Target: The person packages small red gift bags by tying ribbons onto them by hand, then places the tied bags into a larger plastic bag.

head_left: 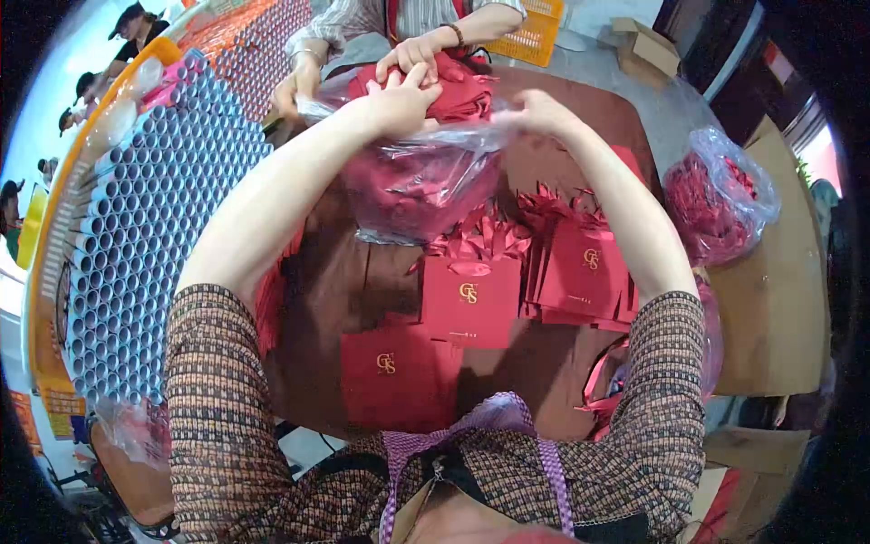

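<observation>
A clear plastic bag (426, 186) packed with red items stands at the far side of the brown table. My left hand (403, 102) lies with its fingers stretched over the red paper bags (467, 98) at the bag's mouth. At the right of that mouth, my right hand (533, 112) pinches the plastic rim, a little blurred. Close to my left hand, a co-worker's hand (417, 53) presses on the same red pile; their other hand (294, 91) is by the bag's left edge. Nearer me lie red gift bags (471, 308) with gold lettering and ribbon handles.
More red gift bags (580, 267) lie in a stack at the right. An orange crate (45, 272) of light-blue tubes (163, 236) flanks the table's left side. Another filled plastic bag (720, 195) rests by a cardboard box (770, 299) at the right.
</observation>
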Demonstrator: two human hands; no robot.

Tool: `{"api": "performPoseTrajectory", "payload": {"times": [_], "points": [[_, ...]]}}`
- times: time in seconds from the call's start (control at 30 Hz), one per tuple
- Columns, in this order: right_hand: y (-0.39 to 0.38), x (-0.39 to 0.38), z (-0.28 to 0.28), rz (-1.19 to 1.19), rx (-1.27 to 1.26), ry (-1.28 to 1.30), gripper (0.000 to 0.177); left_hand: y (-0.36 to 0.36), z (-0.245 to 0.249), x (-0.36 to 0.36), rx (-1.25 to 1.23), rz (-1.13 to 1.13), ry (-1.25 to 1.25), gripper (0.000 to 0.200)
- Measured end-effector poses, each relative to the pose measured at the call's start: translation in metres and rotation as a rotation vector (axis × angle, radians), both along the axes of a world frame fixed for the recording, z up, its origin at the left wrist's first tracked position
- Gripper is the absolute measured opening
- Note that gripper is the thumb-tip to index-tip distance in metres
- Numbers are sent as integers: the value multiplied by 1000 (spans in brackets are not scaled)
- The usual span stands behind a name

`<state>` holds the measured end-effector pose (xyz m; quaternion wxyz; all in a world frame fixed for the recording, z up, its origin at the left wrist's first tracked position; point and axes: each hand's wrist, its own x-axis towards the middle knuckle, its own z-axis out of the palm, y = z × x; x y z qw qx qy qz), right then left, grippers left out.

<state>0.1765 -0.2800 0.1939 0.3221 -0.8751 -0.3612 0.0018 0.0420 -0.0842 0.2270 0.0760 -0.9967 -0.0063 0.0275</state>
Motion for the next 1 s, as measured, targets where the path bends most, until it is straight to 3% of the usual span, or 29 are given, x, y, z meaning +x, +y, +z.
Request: {"api": "performPoseTrajectory", "payload": {"times": [0.07,0.1,0.23,0.4,0.47,0.63,0.73,0.8,0.87,0.93,1.0], "points": [[-2,4,0,64,-199,362,48,1,-1,-2,-33,0,-10,63],[-4,4,1,55,-152,500,26,1,-2,-4,-14,-16,-50,62],[-5,18,11,0,98,677,16,-2,2,-8,32,-19,-29,59],[10,13,55,-103,338,608,17,-4,0,-8,72,-38,-87,51],[13,3,72,-31,614,490,16,-9,-1,-14,52,-62,-156,37],[7,-23,92,21,452,171,17,-5,-11,-24,15,-106,-268,40],[-3,-15,99,51,215,-16,18,-12,-9,-33,29,-137,-273,38],[-3,-12,102,45,182,139,19,-15,-16,-29,42,-139,-334,36],[2,-10,98,97,169,112,17,-16,-17,-26,43,-129,-293,36],[9,-8,93,92,409,438,16,-20,-17,-24,49,-134,-300,36],[7,-12,98,108,503,488,14,-21,-18,-24,53,-132,-301,36]]}}
